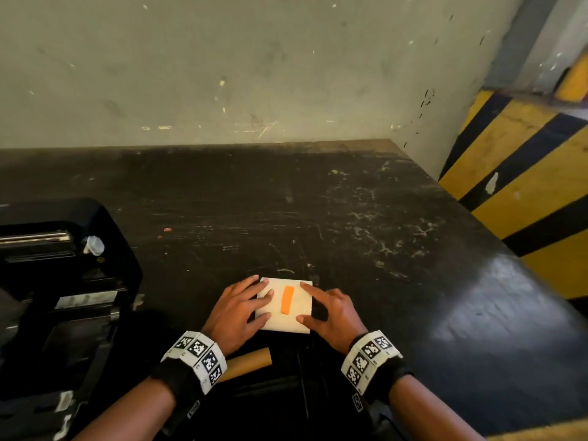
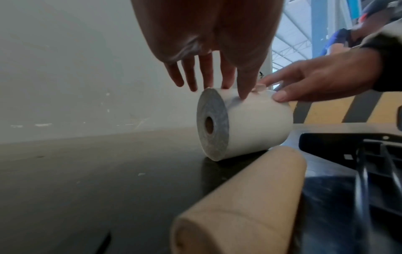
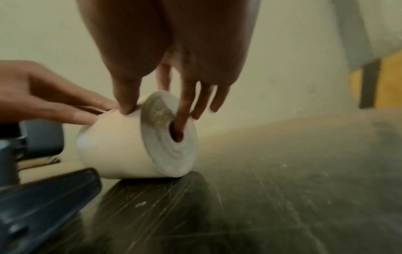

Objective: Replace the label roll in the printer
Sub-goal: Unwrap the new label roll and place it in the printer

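A white label roll (image 1: 296, 323) lies on its side on the black table (image 1: 350, 218), with an orange tape strip (image 1: 287, 300) across its top. My left hand (image 1: 265, 304) rests on the roll's left half, fingers straight and thumb tip pressing the paper (image 2: 250, 123). My right hand (image 1: 305, 302) grips the right end. In the right wrist view its thumb presses the roll (image 3: 121, 146) and one finger (image 3: 181, 120) is hooked into the core hole. The black printer (image 1: 63, 265) stands open at the left.
A bare brown cardboard core (image 1: 251, 361) lies just behind my left wrist, large in the left wrist view (image 2: 250, 206). A black plastic part (image 2: 359, 154) lies near the front edge. A yellow-and-black striped pillar (image 1: 525, 192) stands beyond the table's right edge, and a wall runs behind.
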